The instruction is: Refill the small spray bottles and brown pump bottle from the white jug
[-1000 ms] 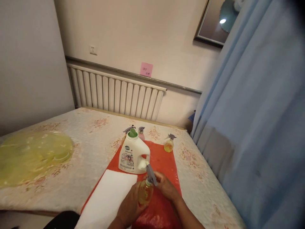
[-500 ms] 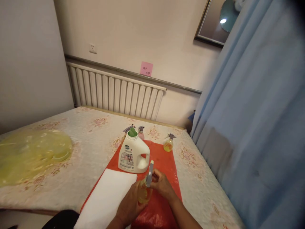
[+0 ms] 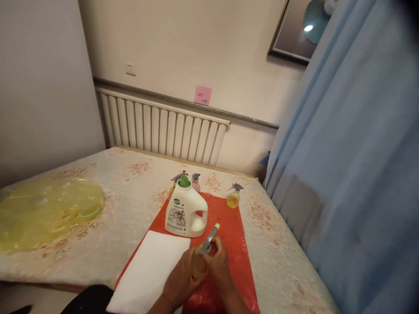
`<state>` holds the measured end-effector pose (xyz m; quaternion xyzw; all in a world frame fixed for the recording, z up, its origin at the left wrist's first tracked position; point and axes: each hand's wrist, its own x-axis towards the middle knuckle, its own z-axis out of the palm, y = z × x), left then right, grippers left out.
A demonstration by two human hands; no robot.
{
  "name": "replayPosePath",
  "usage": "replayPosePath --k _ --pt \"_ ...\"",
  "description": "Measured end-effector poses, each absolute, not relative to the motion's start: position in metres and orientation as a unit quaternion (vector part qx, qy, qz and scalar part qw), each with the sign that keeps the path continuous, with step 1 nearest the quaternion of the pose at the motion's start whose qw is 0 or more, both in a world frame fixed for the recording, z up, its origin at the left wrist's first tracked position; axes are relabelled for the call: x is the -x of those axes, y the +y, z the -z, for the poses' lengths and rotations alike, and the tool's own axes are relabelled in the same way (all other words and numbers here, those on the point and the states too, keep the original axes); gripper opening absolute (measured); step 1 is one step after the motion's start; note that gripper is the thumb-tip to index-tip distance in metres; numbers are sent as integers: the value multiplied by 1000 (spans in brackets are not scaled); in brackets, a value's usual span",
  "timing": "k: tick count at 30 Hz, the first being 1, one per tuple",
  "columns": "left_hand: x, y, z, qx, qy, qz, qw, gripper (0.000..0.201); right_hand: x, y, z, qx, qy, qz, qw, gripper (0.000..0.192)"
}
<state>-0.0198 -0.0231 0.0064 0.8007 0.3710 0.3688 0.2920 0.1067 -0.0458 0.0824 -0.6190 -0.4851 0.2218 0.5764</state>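
Curls left hand (image 3: pixel 181 279) fingers around a spray bottle (image 3: pixel 198 264) above the red mat (image 3: pixel 237 257), right hand (image 3: pixel 220 261) fingers around its grey head (image 3: pixel 209 240). Has a white pad (image 3: pixel 152 266) at left edge, white jug (image 3: pixel 186 213) beyond, partly hiding two sprayers (image 3: pixel 196 185), yellow sprayer (image 3: pixel 233 199) at far right corner.

Spray btl (image 3: pixel 198 264) is yellowish w/ grey trigger (image 3: pixel 209 240) — jug (image 3: pixel 187 213) off-wht, mat (image 3: pixel 233 237) red, sheet (image 3: pixel 131 205) floral.

A flower-patterned bed (image 3: pixel 131 196) — yellow plastic (image 3: pixel 49 213) spread on its left, a red mat (image 3: pixel 224 213) lying near the middle.
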Motion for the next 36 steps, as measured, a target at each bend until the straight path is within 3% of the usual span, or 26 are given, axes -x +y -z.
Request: replayPosePath --k 7,15,23,28,36 --pt "22 -25 -11 -799 356 -365 320 54 -92 -48 -78 675 -424 -188 574 12" --pt "19 -25 -13 -805 350 -372 301 42 -108 -53 -68 596 -533 -225 557 10" --pt "20 -27 -12 -800 361 -370 304 51 -125 -58 -81 547 -606 -255 519 11" --pt "20 -27 -6 -798 372 -372 295 52 -122 -53 -76 577 -556 -255 541 9" --pt "22 -24 0 -800 365 -364 307 52 -88 -51 -72 685 -404 -164 584 16"
